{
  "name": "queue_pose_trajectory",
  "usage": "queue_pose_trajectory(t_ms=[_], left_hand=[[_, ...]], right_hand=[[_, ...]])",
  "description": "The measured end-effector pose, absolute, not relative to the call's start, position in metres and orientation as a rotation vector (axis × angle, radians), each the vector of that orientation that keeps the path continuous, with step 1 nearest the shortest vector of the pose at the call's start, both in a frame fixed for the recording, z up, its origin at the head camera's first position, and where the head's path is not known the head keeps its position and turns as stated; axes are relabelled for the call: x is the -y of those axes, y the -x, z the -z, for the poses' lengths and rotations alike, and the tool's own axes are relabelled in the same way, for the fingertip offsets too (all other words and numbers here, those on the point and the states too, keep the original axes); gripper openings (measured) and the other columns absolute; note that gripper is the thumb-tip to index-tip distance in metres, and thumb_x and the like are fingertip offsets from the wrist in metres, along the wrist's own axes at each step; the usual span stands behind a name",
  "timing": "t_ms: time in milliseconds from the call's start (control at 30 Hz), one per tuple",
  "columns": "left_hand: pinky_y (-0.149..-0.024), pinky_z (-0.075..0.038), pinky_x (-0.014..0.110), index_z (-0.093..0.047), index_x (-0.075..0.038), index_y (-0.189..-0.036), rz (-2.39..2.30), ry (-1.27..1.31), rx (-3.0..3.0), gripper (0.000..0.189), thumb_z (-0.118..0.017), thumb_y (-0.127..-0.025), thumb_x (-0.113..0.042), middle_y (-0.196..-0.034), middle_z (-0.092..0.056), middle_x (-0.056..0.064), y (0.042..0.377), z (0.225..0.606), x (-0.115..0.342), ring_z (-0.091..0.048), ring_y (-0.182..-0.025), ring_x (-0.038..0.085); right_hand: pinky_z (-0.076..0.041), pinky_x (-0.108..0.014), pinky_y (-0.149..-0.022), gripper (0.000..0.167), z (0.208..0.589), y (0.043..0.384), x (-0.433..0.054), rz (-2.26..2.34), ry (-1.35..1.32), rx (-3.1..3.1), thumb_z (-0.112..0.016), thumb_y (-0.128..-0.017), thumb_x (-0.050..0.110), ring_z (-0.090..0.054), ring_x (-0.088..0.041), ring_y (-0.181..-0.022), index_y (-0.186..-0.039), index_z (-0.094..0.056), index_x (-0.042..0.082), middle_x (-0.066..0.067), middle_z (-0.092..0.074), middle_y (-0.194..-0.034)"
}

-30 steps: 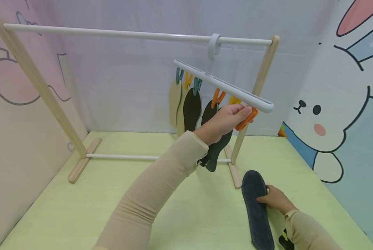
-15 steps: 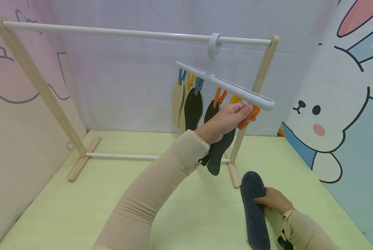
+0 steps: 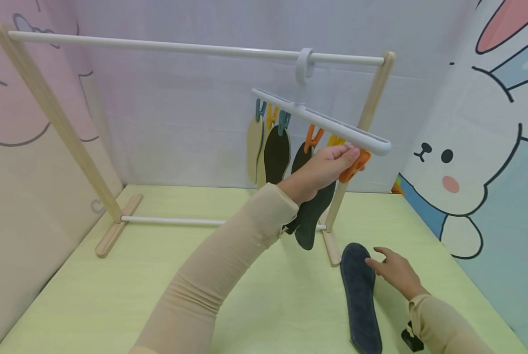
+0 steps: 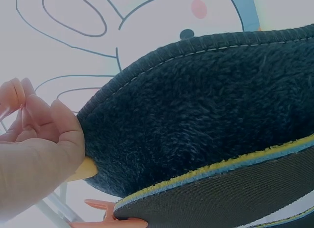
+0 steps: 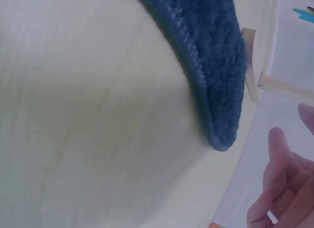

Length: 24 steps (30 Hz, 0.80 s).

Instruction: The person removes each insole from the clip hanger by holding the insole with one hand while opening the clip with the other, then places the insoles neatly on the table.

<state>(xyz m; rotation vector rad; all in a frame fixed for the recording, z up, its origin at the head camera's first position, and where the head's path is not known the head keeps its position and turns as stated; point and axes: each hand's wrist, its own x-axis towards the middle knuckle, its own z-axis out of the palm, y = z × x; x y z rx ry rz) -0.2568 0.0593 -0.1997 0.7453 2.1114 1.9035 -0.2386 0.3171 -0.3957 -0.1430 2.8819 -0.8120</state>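
Note:
My left hand [image 3: 319, 169] pinches an orange clothes peg [image 3: 356, 166] at the near right end of a white hanger [image 3: 334, 129]. Behind that hand, a dark insole [image 3: 310, 221] hangs from a yellow peg [image 3: 336, 140]. The left wrist view shows its fuzzy face [image 4: 196, 100] close up. Flat on the table lies a navy fuzzy insole [image 3: 360, 295]. My right hand [image 3: 398, 270] is at its right edge, fingers spread and holding nothing; whether the thumb touches the insole, I cannot tell. In the right wrist view the insole's tip [image 5: 223, 125] is apart from the fingers.
The hanger hooks onto the white rail [image 3: 179, 46] of a wooden rack. Further along it, blue, yellow and orange pegs hold cream and dark insoles [image 3: 276, 155]. The rack's right foot [image 3: 331, 248] stands close to the navy insole. Cartoon-printed walls surround the pale yellow table [image 3: 290, 300].
My right hand has let go of the navy insole and lifted slightly, its fingers opening. The left hand keeps the orange peg, shifting a little rightward with the hanger.

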Motion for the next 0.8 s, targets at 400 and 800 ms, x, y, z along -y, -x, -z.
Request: queue_pose_trajectory(t_ms=[400, 800], left_hand=[[-0.090, -0.039, 0.027, -0.057, -0.001, -0.128, -1.926, -0.707, -2.113, 0.038, -0.042, -0.104, -0.026, -0.117, -0.062, 0.015, 0.253, 0.194, -0.069, -0.056, -0.098, 0.015], [-0.073, -0.040, 0.021, -0.059, -0.004, -0.126, -1.862, -0.652, -2.201, 0.035, -0.045, -0.103, -0.027, -0.097, -0.061, 0.003, 0.249, 0.183, -0.075, -0.052, -0.082, 0.010]], right_hand=[[-0.048, -0.035, -0.063, 0.029, 0.370, 0.238, -0.267, 1.250, 0.235, -2.793, -0.054, -0.097, 0.012, -0.058, -0.024, -0.069, -0.117, -0.061, -0.008, -0.006, -0.062, -0.073], [-0.050, -0.034, -0.064, 0.027, 0.349, 0.238, -0.247, 1.350, 0.309, -2.717, -0.054, -0.096, 0.009, -0.056, -0.017, -0.065, -0.115, -0.060, -0.010, -0.005, -0.060, -0.071]])
